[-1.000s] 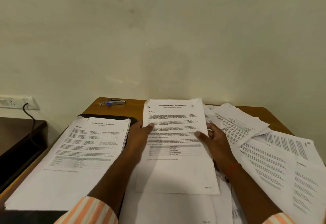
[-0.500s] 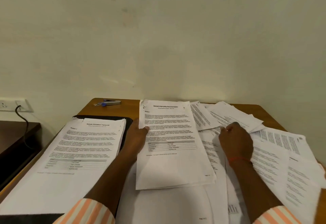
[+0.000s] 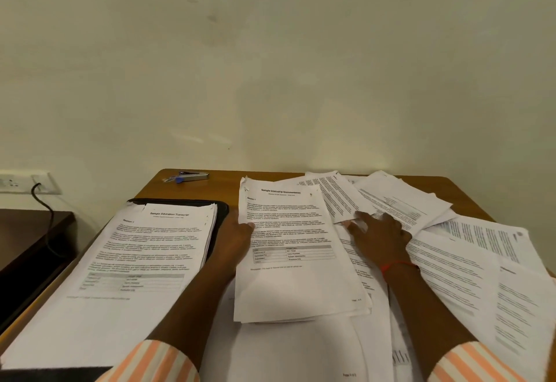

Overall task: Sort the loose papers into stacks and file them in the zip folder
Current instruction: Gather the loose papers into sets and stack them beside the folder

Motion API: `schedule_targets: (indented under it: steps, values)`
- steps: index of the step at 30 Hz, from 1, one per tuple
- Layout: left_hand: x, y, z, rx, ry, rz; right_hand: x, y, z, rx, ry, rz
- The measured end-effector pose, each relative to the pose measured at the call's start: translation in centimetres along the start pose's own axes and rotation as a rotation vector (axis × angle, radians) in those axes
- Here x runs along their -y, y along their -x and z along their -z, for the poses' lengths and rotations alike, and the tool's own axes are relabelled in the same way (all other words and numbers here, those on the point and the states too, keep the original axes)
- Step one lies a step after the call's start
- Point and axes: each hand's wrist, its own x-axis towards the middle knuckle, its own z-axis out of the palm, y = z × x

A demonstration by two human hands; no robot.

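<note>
gripping the sample internship documentation stack (image 3: 296,282) is the left hand (image 3: 235,240).

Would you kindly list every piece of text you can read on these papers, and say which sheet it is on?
"Sample Education Transcript": heading of the left stack.
"Sample Internship Documentation": heading of the middle stack.
"Section 1": under that heading.
Body text, tables, page numbers and the loose papers: too blurred to read.
</note>
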Motion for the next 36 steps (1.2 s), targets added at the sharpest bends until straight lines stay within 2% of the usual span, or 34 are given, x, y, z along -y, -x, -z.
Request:
schedule_targets:
  steps: [4, 11, 14, 17, 24, 30, 33, 36]
  values:
    - [0.1, 0.0, 0.0, 0.032, 0.028, 0.001, -0.4, -0.1, 0.0, 0.037, -0.007, 0.028]
    - [0.1, 0.0, 0.2, 0.067, 0.066, 0.002, 0.2, 0.1, 0.0, -0.058, -0.216, 0.027]
    - [0.4, 0.1, 0.3, 0.091, 0.087, -0.031, 0.6, 0.0, 0.3, -0.140, -0.303, 0.012]
    - [0.5, 0.3, 0.4, 0.139, 0.140, -0.066, 0.4, -0.1, 0.5, -0.295, -0.435, -0.006]
    - [-0.1, 1.3, 0.4, 0.210, 0.206, -0.180, 0.2, 0.7, 1.3, -0.444, -0.656, -0.097]
    - [0.4, 0.3, 0.3, 0.111, 0.146, -0.081, -0.4, 0.4, 1.5, -0.654, -0.810, -0.221]
    - [0.4, 0.2, 0.1, 0.065, 0.104, -0.038, -1.2, 0.3, 1.7, -0.727, -0.917, -0.237]
    - [0.5, 0.2, -0.2, 0.027, 0.104, -0.032, -1.5, 0.2, 1.9, -0.781, -0.926, -0.250]
